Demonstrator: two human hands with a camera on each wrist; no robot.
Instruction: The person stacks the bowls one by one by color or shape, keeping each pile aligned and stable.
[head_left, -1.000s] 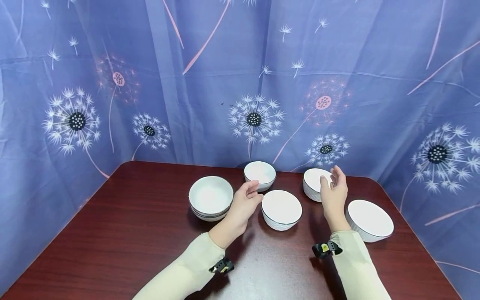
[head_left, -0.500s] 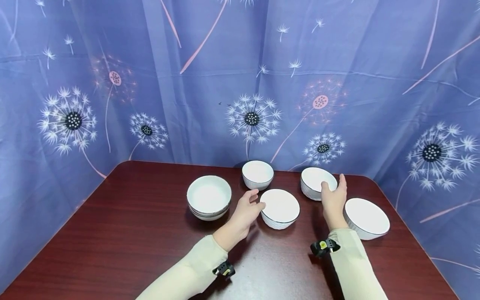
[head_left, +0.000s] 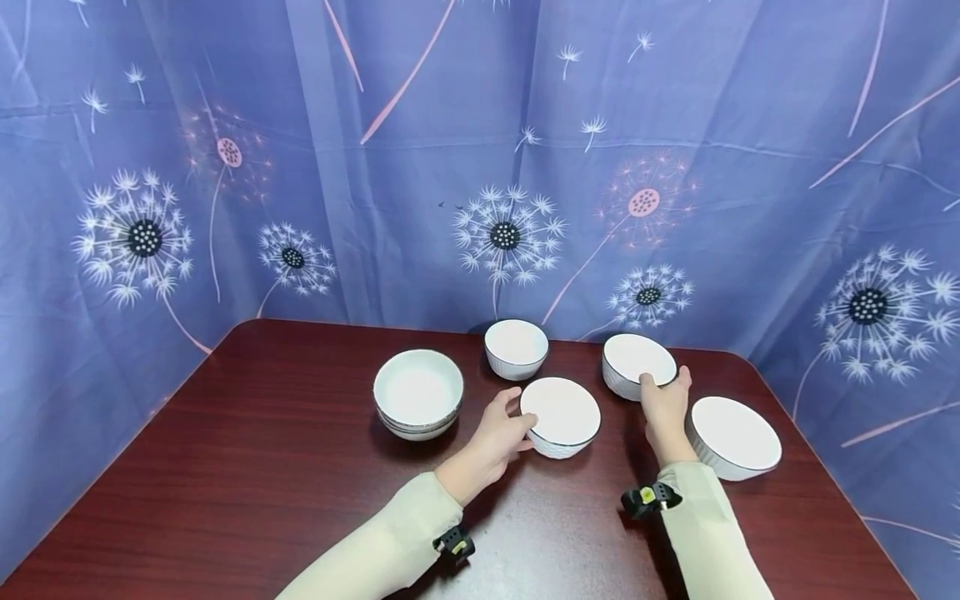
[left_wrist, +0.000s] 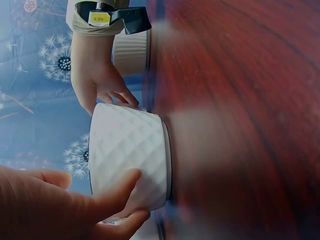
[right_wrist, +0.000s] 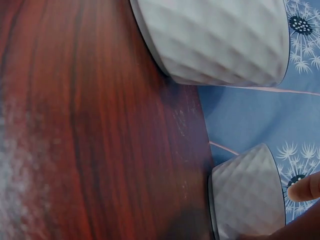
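At the table's middle my left hand [head_left: 497,429] grips the left side of a white bowl [head_left: 561,412] with a dark rim and diamond-textured wall. In the head view its thumb lies at the rim; the left wrist view shows fingers [left_wrist: 127,180] along the wall. My right hand [head_left: 666,412] is at the near right of another white bowl [head_left: 637,358], close to the back edge. That thumb [right_wrist: 305,187] is just over the rim, and the other fingers are beside the bowl, mostly hidden in the right wrist view. Both bowls stand on the table.
Left of my left hand is a stack of pale bowls [head_left: 417,392]. A small white bowl [head_left: 516,346] stands behind it near the curtain [head_left: 420,208]. Another white bowl [head_left: 735,437] sits right of my right wrist. Everything rests on the dark red wooden table [head_left: 225,467].
My left hand has moved right and down, from the gap beside the bowls to a hold on the middle bowl. My right hand's fingers have lowered beside the back right bowl.
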